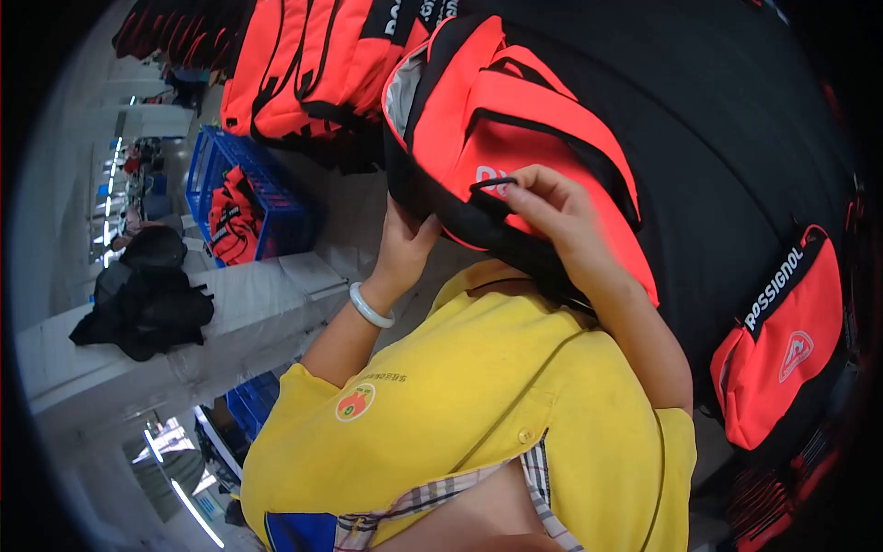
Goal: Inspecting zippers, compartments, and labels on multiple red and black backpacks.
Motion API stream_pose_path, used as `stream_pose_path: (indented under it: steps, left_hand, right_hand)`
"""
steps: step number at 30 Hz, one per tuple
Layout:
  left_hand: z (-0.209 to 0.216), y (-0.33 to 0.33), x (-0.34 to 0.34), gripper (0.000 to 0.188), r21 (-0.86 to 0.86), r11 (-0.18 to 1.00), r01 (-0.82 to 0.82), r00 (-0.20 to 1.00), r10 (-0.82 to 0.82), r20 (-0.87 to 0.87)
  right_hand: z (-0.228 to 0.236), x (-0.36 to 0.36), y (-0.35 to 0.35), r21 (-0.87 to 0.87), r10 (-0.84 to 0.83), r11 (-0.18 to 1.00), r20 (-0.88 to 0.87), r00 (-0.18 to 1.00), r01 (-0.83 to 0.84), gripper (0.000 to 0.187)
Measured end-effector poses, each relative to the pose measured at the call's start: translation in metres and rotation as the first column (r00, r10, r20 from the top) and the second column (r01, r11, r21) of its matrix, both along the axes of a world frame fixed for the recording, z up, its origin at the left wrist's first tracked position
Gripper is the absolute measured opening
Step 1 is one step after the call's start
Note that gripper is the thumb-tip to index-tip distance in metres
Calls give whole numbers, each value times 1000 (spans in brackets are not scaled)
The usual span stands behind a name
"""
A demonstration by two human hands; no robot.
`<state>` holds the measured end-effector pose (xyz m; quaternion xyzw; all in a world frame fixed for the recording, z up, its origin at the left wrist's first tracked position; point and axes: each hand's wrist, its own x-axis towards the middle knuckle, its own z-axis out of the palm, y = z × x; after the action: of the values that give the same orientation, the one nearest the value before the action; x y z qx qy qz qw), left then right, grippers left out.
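A bright red and black bag [441, 138] with wide red straps lies in front of me, its grey lining showing at the left opening. My left hand [405, 248] is closed on the bag's black lower edge, thumb in front and fingers partly hidden behind it. Over the near side of the bag, my right hand [563, 216] pinches a thin black loop [492, 184] between thumb and fingertips. The loop stands up from a black part of the bag, beside pale lettering on the red panel. Part of the bag's near edge rests against my yellow shirt.
Black fabric [717, 129] spreads under the bag and to the right, with a small red and black pouch [782, 340] on it. Several similar red bags [317, 55] are stacked at far left. Further left stand a blue crate [292, 221] and a white ledge [267, 294] bearing black cloth [147, 299].
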<state>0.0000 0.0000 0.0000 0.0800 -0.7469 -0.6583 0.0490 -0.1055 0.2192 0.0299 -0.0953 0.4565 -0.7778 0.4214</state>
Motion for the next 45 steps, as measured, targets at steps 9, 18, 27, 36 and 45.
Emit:
stream_pose_path:
  steps: [9, 18, 27, 36, 45]
  left_hand:
    - [49, -2, -39, 60, -590, 738, -328, 914, 91, -394]
    - [87, 13, -83, 54, -958, 131, 256, 799, -586, 134]
    - [136, 69, -174, 34, -845, 383, 375, 760, -648, 43]
    - [161, 114, -190, 24, -850, 502, 160, 698, -666, -262]
    - [213, 113, -198, 32, -912, 410, 6, 588, -739, -329]
  right_hand:
    - [-11, -17, 4, -128, -144, 979, 128, 981, 161, 21]
    - [-12, -76, 58, -45, -292, 956, -5, 956, 292, 24]
    - [19, -65, 98, -210, -451, 482, -892, 35, 850, 10]
    - [6, -13, 44, -10, 7, 565, -1000, -16, 825, 53]
    - [-11, -16, 51, -279, -277, 543, -950, -145, 792, 40]
